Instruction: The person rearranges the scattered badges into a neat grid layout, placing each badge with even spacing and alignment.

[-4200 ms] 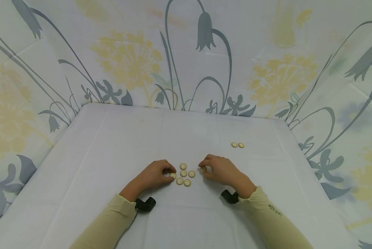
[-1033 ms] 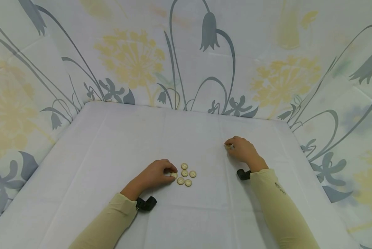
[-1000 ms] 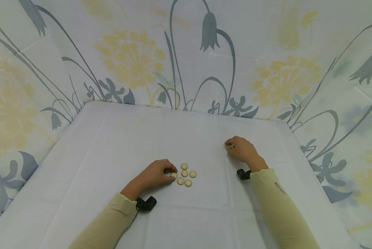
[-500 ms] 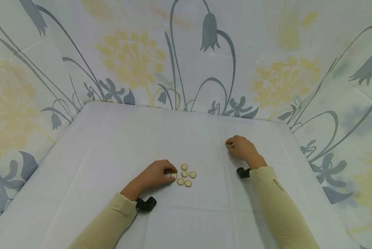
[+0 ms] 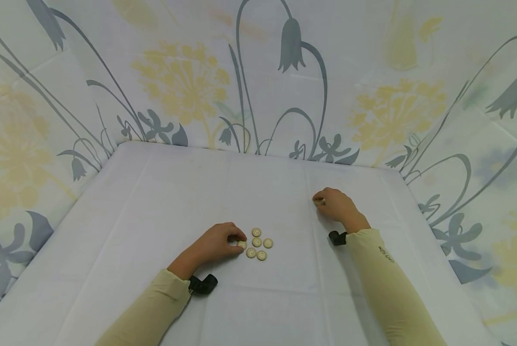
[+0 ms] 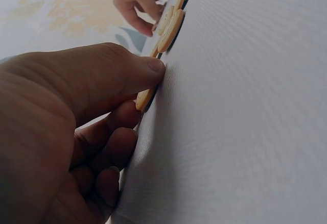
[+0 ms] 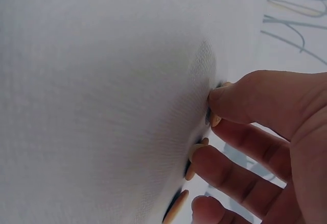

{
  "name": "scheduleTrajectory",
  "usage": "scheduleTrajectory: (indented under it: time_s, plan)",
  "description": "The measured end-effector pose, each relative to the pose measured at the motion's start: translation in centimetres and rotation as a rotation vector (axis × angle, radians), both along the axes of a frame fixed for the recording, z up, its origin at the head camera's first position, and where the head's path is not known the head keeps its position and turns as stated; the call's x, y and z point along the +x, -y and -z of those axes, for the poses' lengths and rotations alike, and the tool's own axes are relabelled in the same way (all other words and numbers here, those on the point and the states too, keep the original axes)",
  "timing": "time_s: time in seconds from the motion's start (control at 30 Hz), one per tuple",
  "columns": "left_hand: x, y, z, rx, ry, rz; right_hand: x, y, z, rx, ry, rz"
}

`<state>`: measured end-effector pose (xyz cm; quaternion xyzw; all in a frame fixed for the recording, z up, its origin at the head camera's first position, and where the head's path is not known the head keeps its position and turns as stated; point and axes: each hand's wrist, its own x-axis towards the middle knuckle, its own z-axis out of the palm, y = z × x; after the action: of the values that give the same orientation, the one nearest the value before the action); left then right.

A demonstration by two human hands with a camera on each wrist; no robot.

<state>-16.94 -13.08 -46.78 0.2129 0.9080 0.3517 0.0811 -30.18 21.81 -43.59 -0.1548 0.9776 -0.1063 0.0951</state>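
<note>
My left hand (image 5: pixel 215 242) pinches a pale cream button (image 5: pixel 241 244) by its edge, flat on the white cloth. Just right of it lie several matching buttons (image 5: pixel 256 242) in a small cluster. Farther back and to the right, my right hand (image 5: pixel 337 205) has thumb and forefinger on another button (image 7: pixel 216 120), low against the cloth. Two more buttons show in the right wrist view: one (image 7: pixel 190 172) beside a fingertip, and one (image 7: pixel 177 206) a little apart. The head view has this pair hidden behind the right hand.
White cloth (image 5: pixel 176 192) covers the table, with faint creases. Floral fabric (image 5: pixel 258 86) stands as walls at the back and both sides. A black wrist camera (image 5: pixel 203 284) sits at the left cuff, another (image 5: pixel 338 238) at the right cuff.
Over about four seconds my right hand has carried a button from beside the cluster to the pair at back right. During the last second both hands stay nearly still.
</note>
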Motion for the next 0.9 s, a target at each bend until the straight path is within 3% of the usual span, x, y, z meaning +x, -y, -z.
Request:
scheduleTrajectory:
  time_s: [0.53,0.9]
  plan:
    - [-0.04,0.00,-0.08,0.004,-0.005,0.003,-0.02,-0.04,0.07,0.001,0.023,0.004]
    - [0.11,-0.03,-0.15,-0.003,-0.009,0.004,0.59,-0.10,-0.01,0.023,-0.017,0.001]
